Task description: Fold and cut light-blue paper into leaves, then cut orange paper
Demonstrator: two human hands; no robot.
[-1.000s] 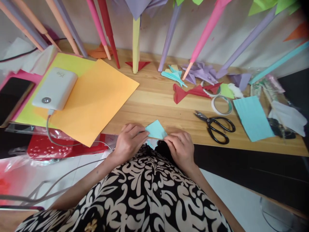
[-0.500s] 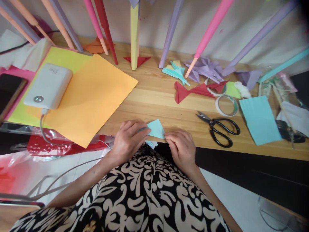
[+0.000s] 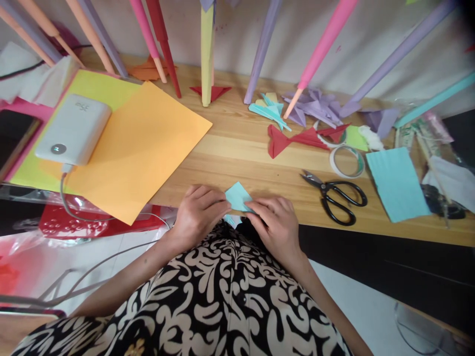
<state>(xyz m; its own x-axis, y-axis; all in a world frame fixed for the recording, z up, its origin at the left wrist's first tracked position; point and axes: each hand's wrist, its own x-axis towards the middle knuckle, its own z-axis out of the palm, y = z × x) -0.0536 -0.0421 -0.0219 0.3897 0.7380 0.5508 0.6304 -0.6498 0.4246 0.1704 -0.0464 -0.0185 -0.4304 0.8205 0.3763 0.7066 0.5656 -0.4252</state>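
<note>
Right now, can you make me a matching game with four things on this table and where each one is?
Things:
1. small light-blue paper
2. black scissors
3. white power bank
4. tape roll

Places:
A. lying on the yellow and orange sheets at the left
B. just behind the scissors, by the red paper scraps
C. at the table's near edge, pinched between the left hand and right hand
D. flat on bare wood, right of the hands

Pairs: 1-C, 2-D, 3-A, 4-B
</note>
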